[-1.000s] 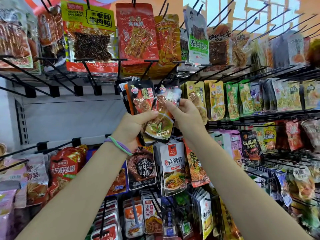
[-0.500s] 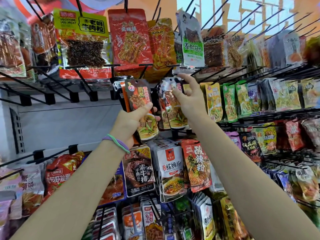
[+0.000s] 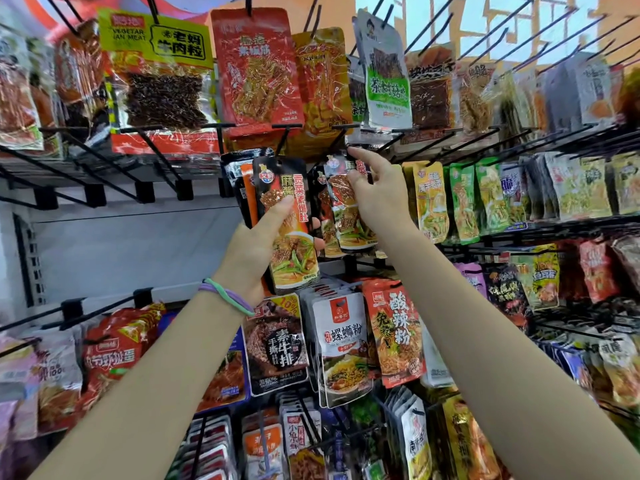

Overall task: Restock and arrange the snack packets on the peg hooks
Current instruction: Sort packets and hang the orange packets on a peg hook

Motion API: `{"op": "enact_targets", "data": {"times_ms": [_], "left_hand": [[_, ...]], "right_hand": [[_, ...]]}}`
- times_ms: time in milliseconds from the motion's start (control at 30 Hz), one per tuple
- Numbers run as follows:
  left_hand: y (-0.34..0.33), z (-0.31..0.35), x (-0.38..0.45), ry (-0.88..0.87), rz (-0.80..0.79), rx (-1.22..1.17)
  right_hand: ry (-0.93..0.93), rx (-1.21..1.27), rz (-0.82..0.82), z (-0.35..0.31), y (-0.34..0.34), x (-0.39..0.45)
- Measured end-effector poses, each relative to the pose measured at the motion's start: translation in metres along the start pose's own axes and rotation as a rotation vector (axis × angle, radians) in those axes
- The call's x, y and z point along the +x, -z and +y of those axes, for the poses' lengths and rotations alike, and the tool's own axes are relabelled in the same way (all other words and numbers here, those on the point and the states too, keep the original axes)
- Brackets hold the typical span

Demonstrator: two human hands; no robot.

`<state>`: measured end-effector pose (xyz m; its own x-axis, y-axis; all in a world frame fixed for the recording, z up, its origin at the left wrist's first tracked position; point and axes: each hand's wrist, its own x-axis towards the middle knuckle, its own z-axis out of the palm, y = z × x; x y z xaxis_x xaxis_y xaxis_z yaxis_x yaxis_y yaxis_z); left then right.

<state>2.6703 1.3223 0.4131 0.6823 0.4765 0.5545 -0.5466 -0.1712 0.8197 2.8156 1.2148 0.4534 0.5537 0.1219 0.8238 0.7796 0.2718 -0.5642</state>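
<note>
Black peg hooks (image 3: 372, 138) are jutting from a wall crowded with hanging snacks. Left hand (image 3: 258, 249) is gripping a dark packet (image 3: 289, 230), thumb lying across its front, fingertips curling round its right edge. Just beside it, right hand (image 3: 379, 194) is pinching the top of a matching hanging packet (image 3: 341, 206), index finger stretching up toward the hook's tip.
</note>
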Motion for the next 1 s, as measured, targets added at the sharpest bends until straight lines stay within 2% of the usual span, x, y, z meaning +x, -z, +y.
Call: {"op": "enact_targets", "data": {"times_ms": [300,500,600,667,733,800,833,900,1000], "left_hand": [[-0.002,0.000,0.004,0.027,-0.029,-0.017],[0.002,-0.002,0.008,0.050,-0.060,-0.043],[0.006,-0.002,0.013,0.079,-0.072,-0.038],[0.007,0.000,0.014,0.100,-0.054,-0.044],[0.008,-0.001,0.014,0.097,-0.027,-0.045],[0.008,-0.002,0.013,0.082,-0.010,-0.032],[0.007,-0.003,0.011,0.079,-0.015,-0.032],[0.005,-0.004,0.009,0.084,-0.030,-0.045],[0.004,-0.005,0.006,0.053,-0.049,-0.022]], "right_hand": [[0.004,-0.018,-0.007,0.003,0.001,0.004],[-0.058,-0.241,-0.132,0.017,-0.007,0.009],[0.013,-0.295,0.009,0.014,-0.008,-0.001],[0.083,-0.212,0.045,0.003,-0.004,-0.013],[0.015,-0.056,-0.158,-0.013,0.000,-0.030],[-0.048,-0.072,-0.412,-0.020,-0.001,-0.044],[-0.054,-0.095,-0.466,-0.018,-0.003,-0.050],[-0.033,-0.094,-0.448,-0.014,-0.007,-0.057],[-0.057,0.046,-0.362,-0.008,-0.007,-0.060]]}}
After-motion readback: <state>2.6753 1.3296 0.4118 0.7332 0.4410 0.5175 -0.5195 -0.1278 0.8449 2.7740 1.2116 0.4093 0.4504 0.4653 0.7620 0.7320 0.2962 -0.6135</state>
